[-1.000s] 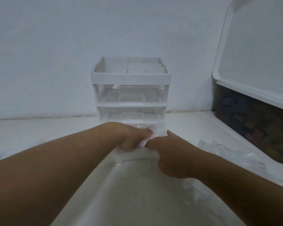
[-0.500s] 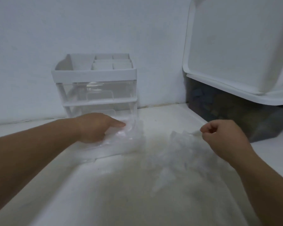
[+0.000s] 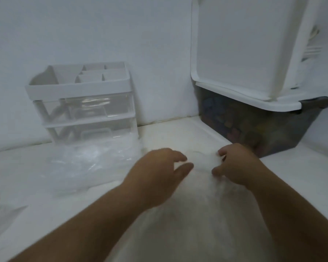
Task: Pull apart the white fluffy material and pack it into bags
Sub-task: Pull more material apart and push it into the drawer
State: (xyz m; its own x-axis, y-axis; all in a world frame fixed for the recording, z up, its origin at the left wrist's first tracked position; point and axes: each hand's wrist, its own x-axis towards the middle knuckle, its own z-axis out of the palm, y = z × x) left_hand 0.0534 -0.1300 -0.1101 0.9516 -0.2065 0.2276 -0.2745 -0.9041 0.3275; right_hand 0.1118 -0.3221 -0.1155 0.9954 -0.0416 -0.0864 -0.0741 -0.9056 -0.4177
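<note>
Left hand smeared by motion blur; white fluffy material at its three o'clock barely readable; contents of the dark bin murky.

The table is closed at the back by the wall. Rear left is blocked by a drawer organiser, with crumpled clear bags spread before it; the right is barred by a dark bin and its propped lid. A bare lane is left between organiser and bin.

A white drawer organizer stands against the wall, well left of a dark bin.
</note>
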